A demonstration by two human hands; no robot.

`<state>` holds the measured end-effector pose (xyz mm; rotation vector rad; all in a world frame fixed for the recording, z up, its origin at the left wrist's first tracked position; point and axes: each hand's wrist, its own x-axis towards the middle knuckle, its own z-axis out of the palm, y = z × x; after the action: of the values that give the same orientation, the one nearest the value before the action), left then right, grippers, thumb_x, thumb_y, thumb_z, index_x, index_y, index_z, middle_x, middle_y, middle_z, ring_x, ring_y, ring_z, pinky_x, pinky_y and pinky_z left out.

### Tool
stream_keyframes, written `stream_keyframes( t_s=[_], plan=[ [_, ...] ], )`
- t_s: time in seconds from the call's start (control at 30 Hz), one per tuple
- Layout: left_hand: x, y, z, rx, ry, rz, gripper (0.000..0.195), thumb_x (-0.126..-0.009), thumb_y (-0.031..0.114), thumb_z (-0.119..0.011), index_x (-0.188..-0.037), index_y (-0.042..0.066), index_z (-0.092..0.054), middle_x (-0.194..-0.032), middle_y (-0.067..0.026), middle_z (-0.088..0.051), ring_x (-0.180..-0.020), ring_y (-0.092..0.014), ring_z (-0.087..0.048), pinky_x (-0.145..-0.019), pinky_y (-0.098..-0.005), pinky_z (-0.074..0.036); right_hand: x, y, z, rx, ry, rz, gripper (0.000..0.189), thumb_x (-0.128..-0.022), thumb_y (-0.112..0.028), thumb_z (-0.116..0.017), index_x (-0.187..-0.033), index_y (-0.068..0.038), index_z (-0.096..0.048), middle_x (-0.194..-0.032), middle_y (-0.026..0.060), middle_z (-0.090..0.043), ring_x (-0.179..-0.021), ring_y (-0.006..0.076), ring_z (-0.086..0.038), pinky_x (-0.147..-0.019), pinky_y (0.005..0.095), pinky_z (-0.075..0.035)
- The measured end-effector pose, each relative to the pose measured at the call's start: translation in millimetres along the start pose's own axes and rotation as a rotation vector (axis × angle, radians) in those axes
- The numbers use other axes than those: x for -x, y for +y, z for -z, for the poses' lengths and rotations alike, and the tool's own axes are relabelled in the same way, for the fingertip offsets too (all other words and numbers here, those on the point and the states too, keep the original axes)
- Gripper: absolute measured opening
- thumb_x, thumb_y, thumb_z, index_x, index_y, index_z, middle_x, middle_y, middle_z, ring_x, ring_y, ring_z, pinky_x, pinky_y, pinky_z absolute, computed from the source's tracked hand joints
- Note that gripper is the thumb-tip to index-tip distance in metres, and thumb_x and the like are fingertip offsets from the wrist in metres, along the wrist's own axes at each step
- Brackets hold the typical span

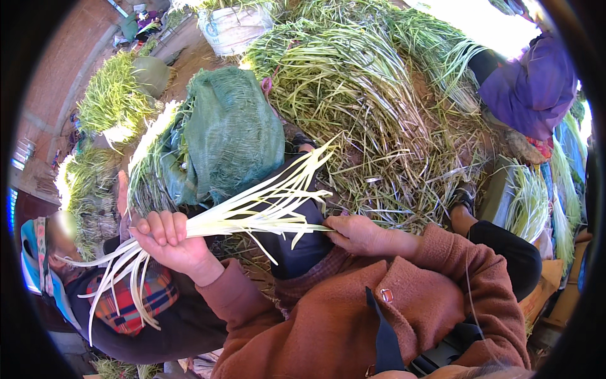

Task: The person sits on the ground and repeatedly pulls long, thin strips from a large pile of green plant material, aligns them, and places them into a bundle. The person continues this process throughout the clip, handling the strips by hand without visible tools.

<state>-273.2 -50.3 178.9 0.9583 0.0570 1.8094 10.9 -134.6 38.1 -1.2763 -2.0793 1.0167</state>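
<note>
My left hand [177,244] is wrapped around a bunch of long, pale yellow-white leafy stalks [236,213]. Loose ends hang out past my left fist, while the other ends fan toward the right over my dark trouser leg. At the edge of that fan, my right hand [357,233] pinches the tip of one greener strand between thumb and fingers. Beyond my hands, a heap of green and straw-coloured stalks [345,90] covers the ground. A green mesh sack [232,132] stands just past my left hand.
A person in a headscarf [49,270] sits close at left; a purple sleeve [530,85] shows at upper right. Green bundles [111,94] stand at left. A white woven sack [234,31] is at the back. Pale stalks [525,208] lie by a grey block [494,194] at right.
</note>
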Motion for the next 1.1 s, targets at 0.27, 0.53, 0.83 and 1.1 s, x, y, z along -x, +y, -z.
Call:
stream_keyframes(
  t_s=[0.27,0.53,0.83,1.1],
  plan=[
    [1.2,4.8,2.6,-0.005,-0.061,0.039,0.029,-0.102,0.03,-0.038,-0.083,0.01,-0.047,-0.058,0.005,-0.034,-0.045,-0.005,-0.03,-0.04,-0.0202,-0.031,-18.1,20.8,0.5,0.13,-0.079,-0.194,0.031,-0.09,-0.026,-0.044,-0.079,-0.001,-0.058,-0.076,0.0234,-0.062,-0.075,0.0406,-0.062,-0.068,0.049,-0.049],
    [-7.8,13.2,7.4,0.059,-0.106,0.078,0.029,-0.102,0.031,-0.037,-0.083,0.01,-0.044,-0.056,0.0047,-0.032,-0.043,-0.005,-0.028,-0.04,-0.0208,-0.029,-9.3,81.5,15.7,-0.276,-0.132,-0.303,0.038,-0.093,-0.035,-0.045,-0.086,-0.003,-0.063,-0.079,0.0164,-0.065,-0.076,0.0339,-0.062,-0.071,0.0411,-0.048],
    [-14.0,16.8,5.2,0.055,-0.129,0.103,0.031,-0.102,0.03,-0.035,-0.081,0.01,-0.043,-0.056,0.0046,-0.032,-0.043,-0.006,-0.028,-0.04,-0.0212,-0.029,-6.7,14.6,112.7,-0.324,0.083,-0.103,0.031,-0.086,-0.026,-0.064,-0.11,-0.007,-0.061,-0.098,0.0119,-0.066,-0.062,0.0172,-0.061,-0.062,0.0289,-0.051],
    [-17.6,18.7,-1.2,0.054,-0.161,0.104,0.033,-0.103,0.029,-0.032,-0.081,0.009,-0.045,-0.056,0.0038,-0.033,-0.043,-0.007,-0.028,-0.04,-0.0224,-0.029,-60.3,3.7,83.7,-0.057,0.261,0.149,0.056,-0.078,-0.011,-0.064,-0.129,-0.011,-0.039,-0.128,0.0137,-0.049,-0.095,0.0365,-0.061,-0.08,0.0409,-0.052]
  ],
)
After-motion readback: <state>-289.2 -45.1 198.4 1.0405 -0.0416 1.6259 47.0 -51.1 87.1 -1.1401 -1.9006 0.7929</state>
